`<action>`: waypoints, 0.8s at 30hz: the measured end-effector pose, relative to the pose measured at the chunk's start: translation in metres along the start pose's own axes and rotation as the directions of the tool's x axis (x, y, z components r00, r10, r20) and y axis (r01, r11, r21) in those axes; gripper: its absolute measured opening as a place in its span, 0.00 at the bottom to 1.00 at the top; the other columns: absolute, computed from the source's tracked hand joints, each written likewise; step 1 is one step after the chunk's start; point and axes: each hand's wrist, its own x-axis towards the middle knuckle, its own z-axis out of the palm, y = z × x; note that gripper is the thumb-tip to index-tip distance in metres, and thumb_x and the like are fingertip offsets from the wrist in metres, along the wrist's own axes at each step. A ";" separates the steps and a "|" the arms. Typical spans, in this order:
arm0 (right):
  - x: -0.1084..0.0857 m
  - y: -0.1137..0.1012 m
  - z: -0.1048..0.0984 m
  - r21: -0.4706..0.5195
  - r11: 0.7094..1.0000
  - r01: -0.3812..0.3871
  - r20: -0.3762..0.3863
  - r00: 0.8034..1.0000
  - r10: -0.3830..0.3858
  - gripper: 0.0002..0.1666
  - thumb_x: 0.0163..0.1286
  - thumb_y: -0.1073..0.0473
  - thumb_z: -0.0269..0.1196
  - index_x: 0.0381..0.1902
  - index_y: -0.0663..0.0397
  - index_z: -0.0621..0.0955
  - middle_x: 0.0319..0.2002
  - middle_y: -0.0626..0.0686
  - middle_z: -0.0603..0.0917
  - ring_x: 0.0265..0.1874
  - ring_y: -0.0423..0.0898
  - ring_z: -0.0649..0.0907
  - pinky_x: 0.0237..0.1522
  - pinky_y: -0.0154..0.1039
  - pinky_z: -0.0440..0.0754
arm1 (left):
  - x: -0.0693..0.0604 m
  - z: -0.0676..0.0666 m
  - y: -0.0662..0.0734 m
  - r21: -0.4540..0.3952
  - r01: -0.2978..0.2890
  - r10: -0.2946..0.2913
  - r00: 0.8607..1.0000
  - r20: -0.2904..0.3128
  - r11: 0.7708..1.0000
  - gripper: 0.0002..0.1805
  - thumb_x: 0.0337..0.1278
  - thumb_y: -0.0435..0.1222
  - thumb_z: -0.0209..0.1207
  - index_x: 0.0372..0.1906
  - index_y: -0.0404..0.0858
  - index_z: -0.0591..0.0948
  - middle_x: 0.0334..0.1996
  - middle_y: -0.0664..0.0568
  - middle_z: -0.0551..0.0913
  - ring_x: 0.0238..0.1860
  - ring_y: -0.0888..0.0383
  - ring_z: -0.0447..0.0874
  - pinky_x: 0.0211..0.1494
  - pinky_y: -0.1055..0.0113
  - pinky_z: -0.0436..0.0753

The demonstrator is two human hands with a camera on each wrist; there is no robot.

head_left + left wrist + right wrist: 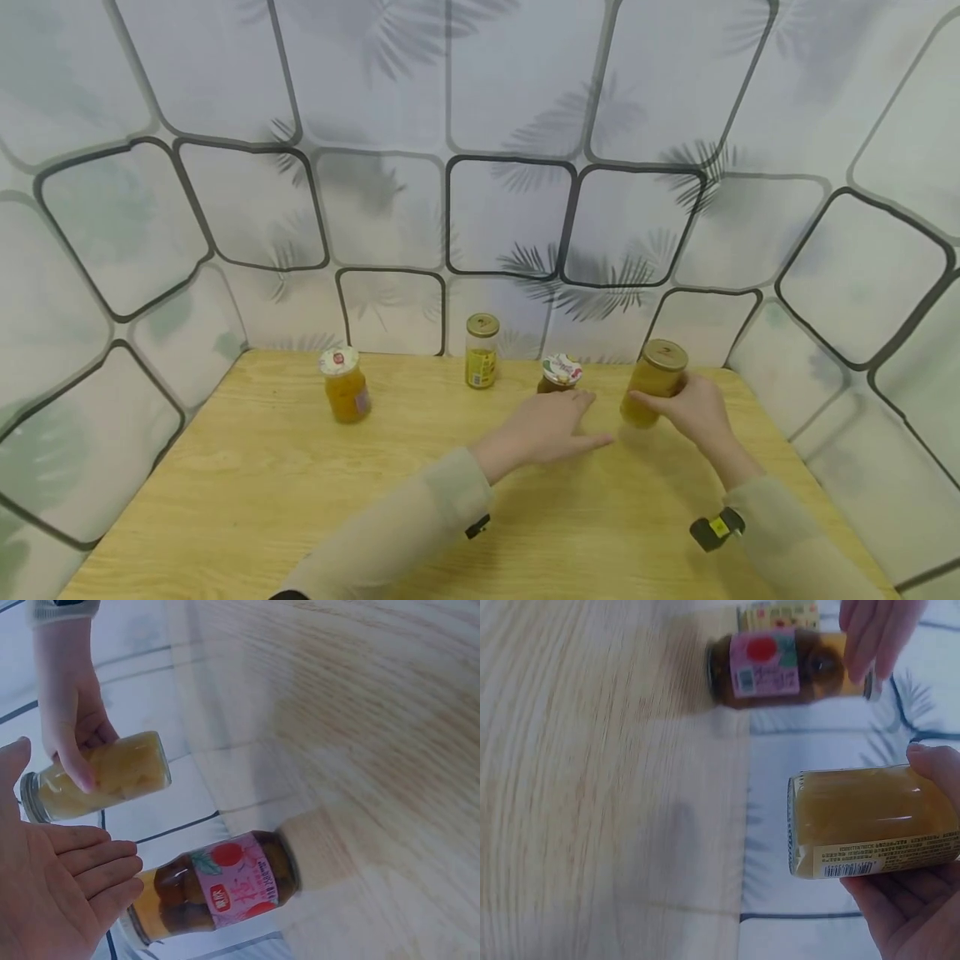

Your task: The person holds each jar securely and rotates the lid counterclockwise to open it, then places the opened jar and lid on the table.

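Note:
My right hand (699, 410) grips a glass jar of yellow fruit (654, 375) with a gold lid. In the right wrist view this jar (874, 817) is held off the table, its back label and barcode showing. My left hand (542, 428) has its fingers extended beside a jar of dark fruit (217, 885) with a pink label. That jar stands on the table; in the head view mostly its patterned white lid (562, 368) shows above the hand. Whether the left fingers touch it, I cannot tell.
A jar of orange fruit (347, 392) with a white lid stands at the left of the wooden table (300, 492). Near the back edge stands a gold-lidded jar (482, 350) with a yellow label. Patterned walls (390, 208) enclose the table's back and sides.

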 end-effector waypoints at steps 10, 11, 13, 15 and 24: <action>-0.030 -0.037 -0.004 0.055 0.997 0.050 0.046 0.998 -0.052 0.34 0.60 0.50 0.81 0.49 0.75 0.83 0.42 0.70 0.91 0.34 0.50 0.89 0.31 0.36 0.84 | -0.012 -0.019 -0.003 -0.013 -0.011 0.011 1.000 0.018 1.000 0.44 0.77 0.69 0.44 0.83 0.45 0.64 0.79 0.52 0.73 0.73 0.52 0.79 0.71 0.55 0.83; -0.033 -0.040 -0.004 0.057 0.997 0.050 0.054 0.997 -0.053 0.33 0.60 0.50 0.81 0.49 0.74 0.83 0.41 0.69 0.91 0.33 0.49 0.89 0.30 0.36 0.84 | -0.014 -0.020 -0.003 -0.010 -0.015 0.015 1.000 0.020 1.000 0.44 0.77 0.69 0.43 0.83 0.45 0.64 0.79 0.51 0.72 0.73 0.52 0.79 0.71 0.55 0.83; -0.039 -0.045 -0.004 0.059 0.997 0.055 0.076 0.995 -0.059 0.33 0.60 0.50 0.81 0.49 0.73 0.84 0.41 0.67 0.91 0.33 0.47 0.89 0.30 0.36 0.84 | -0.019 -0.022 -0.003 -0.005 -0.023 0.023 1.000 0.015 1.000 0.44 0.77 0.69 0.44 0.83 0.44 0.64 0.79 0.51 0.72 0.74 0.52 0.78 0.72 0.55 0.82; -0.044 -0.050 -0.004 0.064 0.996 0.068 0.091 0.993 -0.074 0.32 0.59 0.51 0.81 0.49 0.72 0.84 0.41 0.66 0.92 0.32 0.45 0.88 0.30 0.36 0.84 | -0.023 -0.026 -0.002 -0.004 -0.036 0.036 0.999 0.000 0.999 0.45 0.77 0.68 0.45 0.83 0.43 0.64 0.77 0.50 0.74 0.73 0.53 0.78 0.73 0.56 0.81; -0.065 -0.074 0.002 0.116 0.982 0.149 0.089 0.983 -0.160 0.30 0.55 0.55 0.84 0.48 0.68 0.85 0.39 0.61 0.92 0.32 0.44 0.87 0.30 0.33 0.84 | -0.039 -0.051 -0.002 -0.063 -0.087 0.083 0.994 -0.065 0.994 0.44 0.78 0.65 0.49 0.83 0.41 0.63 0.44 0.56 0.82 0.34 0.64 0.78 0.35 0.71 0.76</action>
